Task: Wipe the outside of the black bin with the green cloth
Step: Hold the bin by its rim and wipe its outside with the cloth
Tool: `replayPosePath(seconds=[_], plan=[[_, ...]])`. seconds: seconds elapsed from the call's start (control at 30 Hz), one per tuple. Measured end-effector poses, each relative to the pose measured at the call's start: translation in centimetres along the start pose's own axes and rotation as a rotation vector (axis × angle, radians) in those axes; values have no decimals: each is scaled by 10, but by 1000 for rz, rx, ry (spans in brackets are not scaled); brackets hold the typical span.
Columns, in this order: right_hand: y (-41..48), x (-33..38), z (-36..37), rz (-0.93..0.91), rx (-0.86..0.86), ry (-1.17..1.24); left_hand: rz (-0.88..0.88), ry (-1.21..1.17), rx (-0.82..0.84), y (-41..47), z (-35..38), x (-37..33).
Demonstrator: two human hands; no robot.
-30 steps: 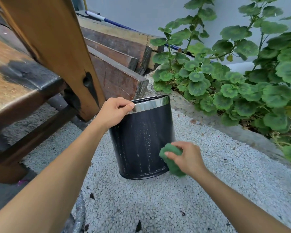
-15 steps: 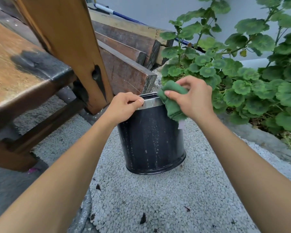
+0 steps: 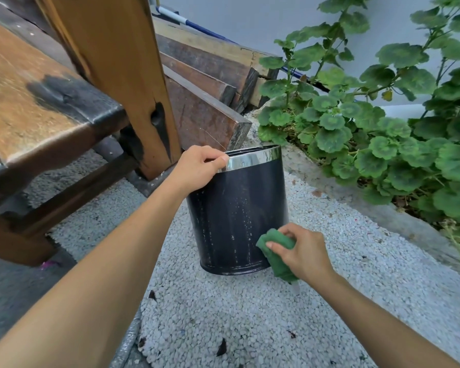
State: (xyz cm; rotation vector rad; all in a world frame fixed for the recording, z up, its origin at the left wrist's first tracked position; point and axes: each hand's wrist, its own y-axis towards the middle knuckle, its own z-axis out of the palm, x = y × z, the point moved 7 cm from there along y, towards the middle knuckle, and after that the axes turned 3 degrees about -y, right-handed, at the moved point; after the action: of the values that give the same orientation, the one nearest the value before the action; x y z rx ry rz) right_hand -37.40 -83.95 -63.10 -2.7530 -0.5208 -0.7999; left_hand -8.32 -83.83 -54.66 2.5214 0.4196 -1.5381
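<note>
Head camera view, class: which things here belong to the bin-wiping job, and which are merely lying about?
Part of the job:
black bin
green cloth
left hand
right hand

Lying about:
wooden bench
stacked planks
leafy plants

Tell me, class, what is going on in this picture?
A person is wiping a black bin outdoors on a pebbled ground. The left hand grips the bin's shiny metal rim to steady it. The right hand presses a bunched green cloth against the lower right side of the bin's outer wall. Pale streaks and specks show on the black surface. A wooden bench stands to the left and leafy plants grow to the right.
</note>
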Motion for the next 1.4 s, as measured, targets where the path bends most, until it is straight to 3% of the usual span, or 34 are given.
replayPosePath(seconds=[0.13,0.33,0.57,0.67,0.9,1.03,1.13,1.3,1.4], plan=[[16,20,-18,-30,29,-13,21,16,-10,-2,2,-6],[64,115,-105,-199,-347,103,42,34,0,-12,8,-14],[63,128,-84,-214,-375,107,53,53,18,-20,11,-18],[47,104,-62,-224,-298,3,59,70,22,-18,9,-18],[-7,35,8,-104,57,-179,30,71,17,-10,7,-11],[-13,35,12,-107,125,-202,37,71,20,-12,6,-9],[3,64,-15,-136,12,-142,105,108,8,-20,1,-11],[37,138,-83,-255,-369,35,112,137,-55,-29,-17,-4],[53,161,-90,-265,-403,38,108,133,-63,-33,-22,1]])
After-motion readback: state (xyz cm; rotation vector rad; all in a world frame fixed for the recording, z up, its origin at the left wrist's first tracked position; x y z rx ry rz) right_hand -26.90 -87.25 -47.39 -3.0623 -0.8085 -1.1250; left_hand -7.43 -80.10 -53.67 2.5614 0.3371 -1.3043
